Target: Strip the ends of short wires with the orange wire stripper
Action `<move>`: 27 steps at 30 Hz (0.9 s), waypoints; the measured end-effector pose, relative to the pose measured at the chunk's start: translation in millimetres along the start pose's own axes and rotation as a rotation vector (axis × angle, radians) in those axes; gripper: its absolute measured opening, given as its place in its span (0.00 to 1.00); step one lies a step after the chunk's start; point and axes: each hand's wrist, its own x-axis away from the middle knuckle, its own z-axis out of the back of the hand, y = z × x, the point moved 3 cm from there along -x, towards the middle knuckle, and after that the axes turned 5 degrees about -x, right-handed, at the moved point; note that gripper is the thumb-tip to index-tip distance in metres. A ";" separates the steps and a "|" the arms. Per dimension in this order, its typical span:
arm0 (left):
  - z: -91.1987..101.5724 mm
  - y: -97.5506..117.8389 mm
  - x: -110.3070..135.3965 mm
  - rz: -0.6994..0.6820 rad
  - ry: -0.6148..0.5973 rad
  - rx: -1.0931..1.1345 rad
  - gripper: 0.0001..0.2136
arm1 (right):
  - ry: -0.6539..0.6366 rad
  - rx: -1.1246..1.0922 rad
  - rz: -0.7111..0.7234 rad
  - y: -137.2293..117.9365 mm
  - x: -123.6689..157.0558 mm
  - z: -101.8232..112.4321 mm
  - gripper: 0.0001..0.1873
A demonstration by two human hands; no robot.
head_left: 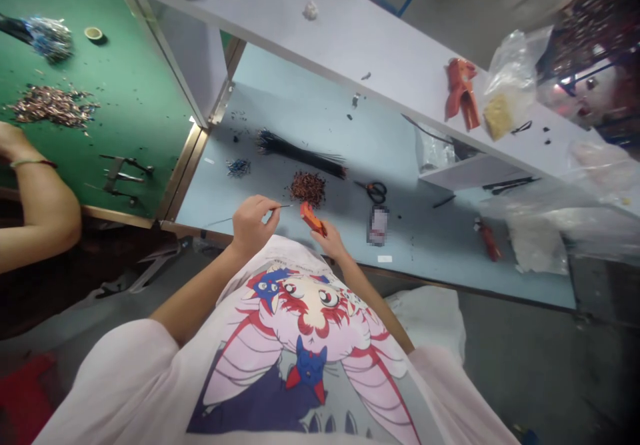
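Note:
My left hand is closed in a pinch on a thin dark wire whose tip points right. My right hand is wrapped round an orange crimping tool, held just right of the wire's tip. Both hands hover over the front edge of the light blue table. A small heap of reddish-brown metal bits lies just beyond the hands. Behind it stretches a bundle of black wires.
Black-handled scissors lie right of the heap, a small blurred object near them. A second orange tool and plastic bags rest on the white shelf. Another person's arm rests on the green table at left.

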 end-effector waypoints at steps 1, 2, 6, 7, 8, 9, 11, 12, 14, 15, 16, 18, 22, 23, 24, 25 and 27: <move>-0.2 0.3 -0.7 0.014 -0.005 0.024 0.03 | -0.006 -0.091 0.016 -6.1 0.3 4.6 0.22; -0.4 1.0 -1.6 0.025 -0.006 0.045 0.03 | -0.023 -0.215 0.027 -12.9 1.7 9.7 0.23; -0.4 6.7 -6.1 0.025 0.009 0.073 0.04 | -0.145 -0.815 -0.007 -44.2 17.4 30.2 0.24; 0.0 8.3 -7.0 0.017 0.019 0.067 0.04 | -0.185 -0.917 -0.035 -52.1 22.7 34.2 0.24; 0.5 9.7 -7.8 0.007 0.029 0.061 0.04 | -0.230 -1.005 -0.062 -59.6 27.8 37.3 0.24; 1.0 10.9 -8.5 -0.001 0.037 0.057 0.04 | -0.272 -1.085 -0.083 -66.5 32.6 40.1 0.24; 1.7 12.2 -9.1 -0.008 0.043 0.054 0.04 | -0.334 -1.199 -0.107 -77.7 40.1 44.8 0.24; 1.7 12.5 -9.0 -0.007 0.039 0.054 0.04 | -0.347 -1.230 -0.110 -81.6 42.6 47.1 0.24; 1.5 12.9 -8.6 0.000 0.024 0.053 0.04 | -0.358 -1.253 -0.108 -86.5 45.7 50.9 0.24; 1.3 13.3 -8.2 0.002 0.017 0.052 0.04 | -0.365 -1.252 -0.108 -87.6 46.6 52.2 0.24; 1.1 13.8 -7.8 0.002 0.011 0.051 0.04 | -0.374 -1.250 -0.108 -88.2 47.3 53.1 0.24; 0.8 15.3 -7.1 -0.002 0.001 0.054 0.05 | -0.396 -1.243 -0.107 -88.1 48.1 53.7 0.24; -0.2 18.8 -6.4 -0.019 -0.023 0.058 0.05 | -0.421 -1.222 -0.097 -86.2 49.6 51.3 0.23; -0.5 19.4 -6.1 -0.024 -0.027 0.056 0.05 | -0.424 -1.219 -0.095 -85.9 50.1 50.6 0.23; -0.7 19.9 -5.9 -0.028 -0.029 0.055 0.05 | -0.422 -1.216 -0.095 -85.9 50.5 50.1 0.23; -0.9 20.5 -5.6 -0.033 -0.029 0.055 0.05 | -0.424 -1.214 -0.094 -86.1 51.1 49.7 0.23; -1.2 21.5 -5.1 -0.043 -0.027 0.059 0.05 | -0.430 -1.216 -0.085 -87.6 52.1 49.6 0.24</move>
